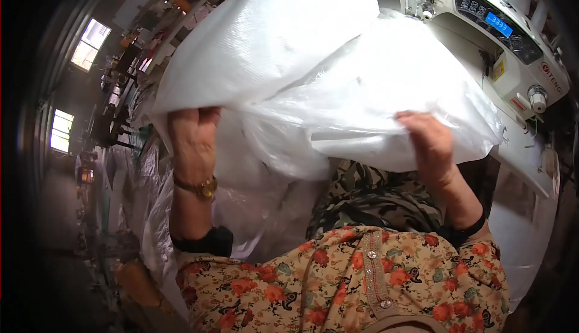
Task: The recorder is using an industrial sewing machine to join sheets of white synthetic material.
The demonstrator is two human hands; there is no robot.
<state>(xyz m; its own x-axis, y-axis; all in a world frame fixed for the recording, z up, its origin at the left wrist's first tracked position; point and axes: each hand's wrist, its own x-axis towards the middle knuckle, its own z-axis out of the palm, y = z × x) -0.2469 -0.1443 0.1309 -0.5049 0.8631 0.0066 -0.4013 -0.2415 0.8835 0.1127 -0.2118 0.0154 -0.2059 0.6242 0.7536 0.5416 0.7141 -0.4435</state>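
A large white plastic sheet (259, 49), woven-looking and bulging, spreads in front of me; whether it is a bag I cannot tell. Thinner, shinier plastic (280, 146) shows in a fold along its near side. My left hand (194, 131) is closed on the near left edge, its fingers partly hidden under the material. On the right, my right hand (431, 143) grips the near edge with curled fingers. Between the hands, the loose edge sags over my lap.
A white sewing machine (512, 79) with a lit control panel (497, 24) stands at the far right, its needle end beside the sheet. The pale worktable (525, 155) extends below it. More translucent plastic (157, 212) hangs at left. Cluttered shelving and windows (90, 43) lie beyond.
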